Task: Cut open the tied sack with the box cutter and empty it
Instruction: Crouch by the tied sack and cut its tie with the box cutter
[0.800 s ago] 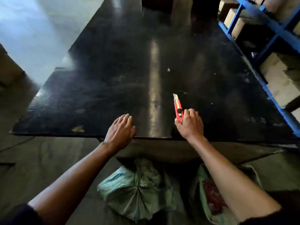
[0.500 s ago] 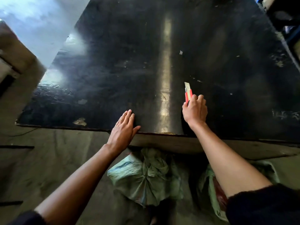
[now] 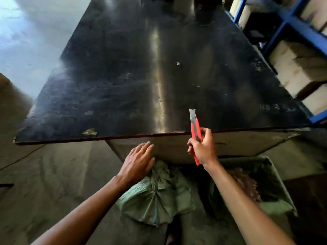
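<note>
A green woven sack [image 3: 159, 197], tied shut at its neck, stands on the floor below the near edge of the black table [image 3: 141, 76]. My left hand [image 3: 137, 162] hovers open just above the sack's knotted top, fingers spread. My right hand [image 3: 203, 147] grips a red box cutter [image 3: 195, 131] in front of the table's edge, its blade out and pointing up and away from me.
A second green sack [image 3: 276, 206], open and holding dark brownish contents, sits on the floor to the right. Blue metal shelving [image 3: 290, 27] with cardboard boxes lines the right side. Bare concrete floor lies to the left.
Both hands have come off the tabletop towards me. The right hand has lifted the box cutter off the table; the left hand has dropped down over the tied sack.
</note>
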A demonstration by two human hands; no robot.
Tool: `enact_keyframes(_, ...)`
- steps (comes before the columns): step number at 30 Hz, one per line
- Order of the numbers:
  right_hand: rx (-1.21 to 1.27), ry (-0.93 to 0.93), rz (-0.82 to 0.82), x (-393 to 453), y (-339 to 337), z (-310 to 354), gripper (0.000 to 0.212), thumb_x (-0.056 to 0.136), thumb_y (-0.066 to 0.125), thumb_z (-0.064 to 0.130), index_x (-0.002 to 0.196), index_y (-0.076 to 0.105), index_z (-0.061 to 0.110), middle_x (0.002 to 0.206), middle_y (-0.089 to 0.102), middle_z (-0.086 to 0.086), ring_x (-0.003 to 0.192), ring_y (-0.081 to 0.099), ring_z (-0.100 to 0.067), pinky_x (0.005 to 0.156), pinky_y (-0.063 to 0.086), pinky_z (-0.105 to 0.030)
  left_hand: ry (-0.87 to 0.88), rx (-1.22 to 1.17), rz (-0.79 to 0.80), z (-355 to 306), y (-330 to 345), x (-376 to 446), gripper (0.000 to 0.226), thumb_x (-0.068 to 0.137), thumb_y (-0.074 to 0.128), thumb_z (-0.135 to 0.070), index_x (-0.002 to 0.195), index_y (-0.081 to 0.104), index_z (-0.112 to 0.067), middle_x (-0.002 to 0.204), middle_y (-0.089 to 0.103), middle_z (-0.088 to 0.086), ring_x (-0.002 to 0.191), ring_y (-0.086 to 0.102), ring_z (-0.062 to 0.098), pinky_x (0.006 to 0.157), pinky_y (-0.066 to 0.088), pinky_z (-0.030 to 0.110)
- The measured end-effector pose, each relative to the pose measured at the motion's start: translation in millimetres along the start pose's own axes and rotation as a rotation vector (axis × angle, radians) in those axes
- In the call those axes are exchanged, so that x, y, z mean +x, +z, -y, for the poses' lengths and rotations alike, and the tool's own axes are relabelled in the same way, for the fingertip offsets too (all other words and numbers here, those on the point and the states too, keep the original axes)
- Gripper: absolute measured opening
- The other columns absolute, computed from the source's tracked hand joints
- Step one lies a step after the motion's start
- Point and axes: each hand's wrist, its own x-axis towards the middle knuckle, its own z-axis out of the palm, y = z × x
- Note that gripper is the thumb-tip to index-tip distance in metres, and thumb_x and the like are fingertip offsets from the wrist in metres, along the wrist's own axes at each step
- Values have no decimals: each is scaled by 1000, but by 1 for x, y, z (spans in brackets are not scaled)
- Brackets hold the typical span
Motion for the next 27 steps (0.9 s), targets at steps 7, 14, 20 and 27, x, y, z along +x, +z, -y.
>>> enact_keyframes(7,-301,65,-53,-121,-10,-120,5,85,57,15,88,54,16,63,54,-4,48,55,-16,52,48,-36,66,-46,163,11,44,-99,58,87,40,-47,126,58,-8,124,65,10,110,62,29,88,51,37)
enact_keyframes(14,-434,106,-5,-153,6,-247,11,87,56,13,93,53,21,62,47,10,57,54,-15,58,41,-32,-159,-112,285,44,146,-128,63,88,54,-45,138,44,-9,139,53,13,126,48,31,99,39,40)
enact_keyframes(20,-523,10,76,-122,33,-379,14,87,54,14,101,53,12,73,53,4,68,51,-19,63,41,-35,-320,-209,297,67,296,-99,58,91,56,-38,136,45,-3,137,52,20,127,47,34,101,36,39)
enact_keyframes(27,-580,-64,53,-68,69,-529,32,90,54,20,120,51,12,104,66,-13,96,62,-30,75,46,-33,-390,-345,128,117,454,-47,37,92,54,-34,117,54,-7,115,61,19,108,55,37,80,41,38)
